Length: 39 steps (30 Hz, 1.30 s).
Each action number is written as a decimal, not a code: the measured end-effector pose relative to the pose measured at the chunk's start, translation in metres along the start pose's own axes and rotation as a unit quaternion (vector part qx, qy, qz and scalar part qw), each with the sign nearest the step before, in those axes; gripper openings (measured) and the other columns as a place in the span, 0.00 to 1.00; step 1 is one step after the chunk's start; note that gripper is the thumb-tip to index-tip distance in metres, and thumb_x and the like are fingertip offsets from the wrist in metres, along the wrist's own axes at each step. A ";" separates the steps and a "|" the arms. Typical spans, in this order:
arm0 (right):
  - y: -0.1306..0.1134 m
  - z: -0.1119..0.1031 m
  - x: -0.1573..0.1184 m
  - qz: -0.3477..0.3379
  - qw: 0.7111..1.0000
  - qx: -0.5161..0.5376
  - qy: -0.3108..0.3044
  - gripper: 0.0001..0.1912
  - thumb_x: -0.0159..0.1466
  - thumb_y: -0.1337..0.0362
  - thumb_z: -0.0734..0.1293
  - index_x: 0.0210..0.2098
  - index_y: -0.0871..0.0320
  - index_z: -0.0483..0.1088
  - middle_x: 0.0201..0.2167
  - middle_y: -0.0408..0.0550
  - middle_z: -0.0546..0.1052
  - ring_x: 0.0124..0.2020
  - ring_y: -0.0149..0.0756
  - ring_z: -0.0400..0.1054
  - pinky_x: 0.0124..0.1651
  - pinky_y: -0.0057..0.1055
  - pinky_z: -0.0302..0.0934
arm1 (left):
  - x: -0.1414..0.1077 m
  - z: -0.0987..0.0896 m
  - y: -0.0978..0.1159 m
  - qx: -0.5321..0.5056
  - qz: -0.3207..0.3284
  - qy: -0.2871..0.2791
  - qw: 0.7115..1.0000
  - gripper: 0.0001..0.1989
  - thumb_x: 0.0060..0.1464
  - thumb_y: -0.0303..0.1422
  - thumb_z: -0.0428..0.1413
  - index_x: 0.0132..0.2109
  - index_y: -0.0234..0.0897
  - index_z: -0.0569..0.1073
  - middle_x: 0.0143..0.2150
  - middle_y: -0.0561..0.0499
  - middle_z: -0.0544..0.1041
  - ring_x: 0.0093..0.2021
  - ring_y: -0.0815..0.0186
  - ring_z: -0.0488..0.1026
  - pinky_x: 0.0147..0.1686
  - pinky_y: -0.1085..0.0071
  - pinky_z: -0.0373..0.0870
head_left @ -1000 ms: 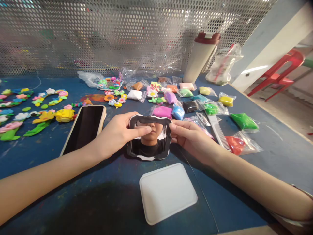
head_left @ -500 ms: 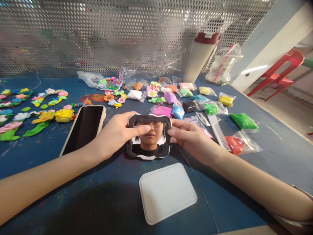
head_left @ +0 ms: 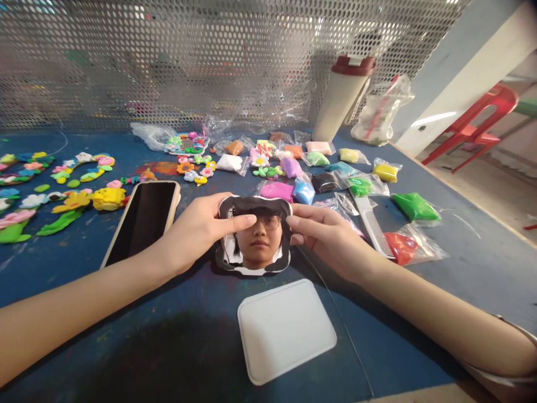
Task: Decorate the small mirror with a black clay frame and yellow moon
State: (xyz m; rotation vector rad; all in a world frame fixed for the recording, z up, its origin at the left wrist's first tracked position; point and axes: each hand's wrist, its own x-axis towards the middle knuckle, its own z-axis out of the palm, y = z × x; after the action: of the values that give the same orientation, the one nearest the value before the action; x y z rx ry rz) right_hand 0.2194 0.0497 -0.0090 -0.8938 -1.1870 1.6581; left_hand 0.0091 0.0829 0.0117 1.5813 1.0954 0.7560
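Note:
A small mirror [head_left: 258, 240] with a wavy black border and white outer edge is propped up over the blue table, a person's reflection in its glass. My left hand [head_left: 195, 229] grips its upper left side, thumb laid across the glass and the other fingers mostly hidden behind. On the opposite side, my right hand [head_left: 329, 235] pinches the upper right border between thumb and fingers. Just in front of the mirror lies a flat, pale grey rounded-rectangular plate [head_left: 287, 331]. A phone [head_left: 142, 221] in a light case rests beside my left hand.
Bagged coloured clay, such as a green packet [head_left: 415, 207], spreads behind and right of my hands. A white comb [head_left: 374, 226] lies near a red packet [head_left: 400, 247]. Clay flowers [head_left: 75, 200] sit at left. A tumbler [head_left: 342, 101] stands before the perforated metal panel [head_left: 168, 61].
The mirror's tilt has changed slightly, so the reflected face sits lower and further right in the glass. Both hands keep their hold in nearly the same place.

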 end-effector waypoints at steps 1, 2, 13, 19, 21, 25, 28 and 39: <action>0.000 0.000 0.000 0.003 1.000 0.014 0.004 0.09 0.63 0.63 0.67 0.41 0.58 0.76 0.36 0.46 0.77 0.34 0.29 0.69 0.37 0.24 0.64 | 0.000 0.001 0.000 -0.015 -0.004 -0.002 1.000 0.14 0.49 0.39 0.62 0.40 0.36 0.74 0.39 0.49 0.79 0.41 0.59 0.74 0.40 0.66 0.68; 0.000 0.001 0.000 0.005 1.000 0.025 0.006 0.10 0.64 0.62 0.66 0.40 0.59 0.76 0.35 0.46 0.77 0.33 0.29 0.69 0.35 0.24 0.64 | 0.000 0.001 0.000 -0.028 -0.008 -0.005 1.000 0.14 0.49 0.39 0.62 0.41 0.36 0.74 0.40 0.49 0.79 0.42 0.59 0.74 0.41 0.66 0.68; 0.004 -0.001 0.000 -0.023 0.999 -0.003 -0.030 0.08 0.64 0.61 0.66 0.38 0.58 0.74 0.30 0.44 0.77 0.31 0.30 0.71 0.35 0.27 0.65 | -0.001 0.002 0.001 -0.062 -0.017 -0.009 0.998 0.13 0.49 0.37 0.63 0.40 0.36 0.74 0.39 0.50 0.79 0.42 0.58 0.75 0.42 0.65 0.69; 0.002 0.001 0.000 -0.037 0.997 -0.062 -0.026 0.14 0.59 0.65 0.71 0.45 0.58 0.73 0.36 0.46 0.78 0.38 0.35 0.72 0.44 0.32 0.66 | 0.001 0.000 -0.003 -0.034 -0.005 -0.004 0.999 0.14 0.49 0.38 0.63 0.40 0.36 0.73 0.38 0.50 0.79 0.41 0.59 0.74 0.41 0.65 0.68; 0.002 0.002 0.000 -0.042 0.995 -0.084 -0.019 0.14 0.60 0.66 0.69 0.47 0.57 0.73 0.39 0.46 0.78 0.41 0.36 0.72 0.47 0.34 0.65 | 0.001 0.000 -0.004 -0.023 -0.003 -0.001 1.000 0.13 0.49 0.38 0.63 0.40 0.36 0.73 0.37 0.50 0.78 0.40 0.60 0.74 0.39 0.66 0.68; 0.002 0.003 0.000 -0.051 0.994 -0.088 -0.030 0.14 0.64 0.66 0.66 0.49 0.55 0.73 0.40 0.45 0.78 0.43 0.36 0.72 0.48 0.32 0.65 | 0.002 0.000 -0.004 -0.031 -0.005 0.009 0.999 0.12 0.48 0.37 0.63 0.37 0.36 0.74 0.36 0.52 0.78 0.37 0.63 0.73 0.38 0.68 0.68; 0.000 0.002 -0.001 -0.029 0.999 -0.022 -0.039 0.12 0.64 0.63 0.65 0.46 0.54 0.75 0.41 0.46 0.78 0.42 0.34 0.72 0.45 0.30 0.66 | 0.002 0.001 -0.002 -0.084 -0.018 -0.001 0.996 0.11 0.48 0.35 0.64 0.38 0.36 0.74 0.36 0.52 0.77 0.37 0.63 0.73 0.38 0.70 0.68; 0.002 0.003 0.000 0.021 0.992 0.110 -0.053 0.15 0.61 0.64 0.68 0.48 0.56 0.74 0.42 0.47 0.79 0.43 0.34 0.73 0.49 0.30 0.66 | 0.002 0.002 0.003 -0.203 -0.031 -0.031 0.978 0.10 0.48 0.30 0.64 0.25 0.35 0.71 0.17 0.60 0.64 0.22 0.74 0.66 0.28 0.79 0.66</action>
State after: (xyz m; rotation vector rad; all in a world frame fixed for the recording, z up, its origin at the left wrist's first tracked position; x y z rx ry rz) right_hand 0.2164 0.0485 -0.0104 -0.7034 -1.0359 1.8487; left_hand 0.0126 0.0833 0.0142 1.2115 0.8747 0.8234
